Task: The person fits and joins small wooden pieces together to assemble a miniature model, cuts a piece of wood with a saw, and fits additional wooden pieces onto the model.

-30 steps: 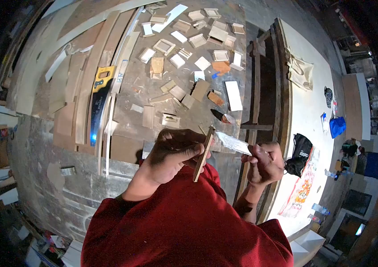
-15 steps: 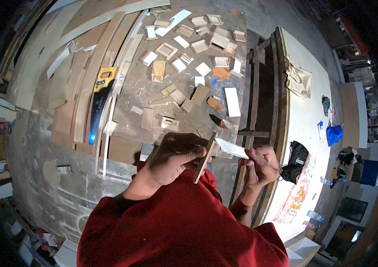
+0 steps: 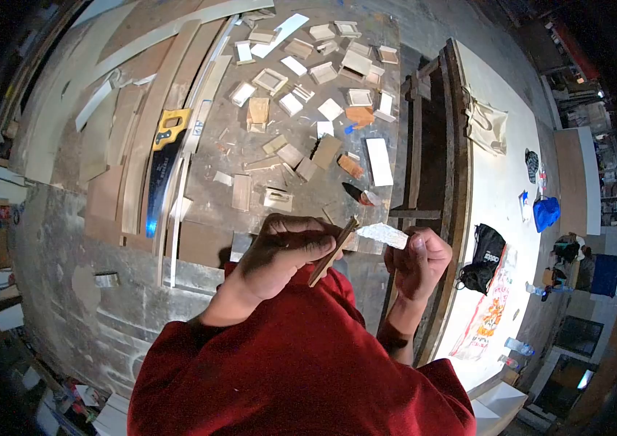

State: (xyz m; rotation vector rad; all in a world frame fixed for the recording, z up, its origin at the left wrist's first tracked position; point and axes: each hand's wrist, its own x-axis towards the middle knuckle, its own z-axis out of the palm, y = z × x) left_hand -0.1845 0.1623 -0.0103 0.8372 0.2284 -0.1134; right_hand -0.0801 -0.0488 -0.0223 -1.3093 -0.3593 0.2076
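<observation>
My left hand point(image 3: 279, 258) is closed round a thin wooden piece point(image 3: 333, 254), which is tilted, its upper end leaning right. My right hand point(image 3: 422, 261) pinches one end of a flat whitish strip point(image 3: 382, 235) with a rough, shiny surface. The strip's left tip comes up to the top end of the wooden piece; whether they touch is hard to tell. Just beyond the hands, a dark pointed blade-like object point(image 3: 355, 193) lies on the work surface point(image 3: 210, 156).
Small wooden boxes point(image 3: 270, 81) and offcuts are scattered ahead. A yellow-handled saw point(image 3: 165, 161) lies on boards at the left. On the right, a pale table point(image 3: 512, 192) holds a cloth bag point(image 3: 488, 128), a black bag point(image 3: 488, 251) and a blue item point(image 3: 546, 214).
The wooden piece has tipped further to the right in my left hand. The whitish strip now lies flatter, and my right hand has turned a little more upright.
</observation>
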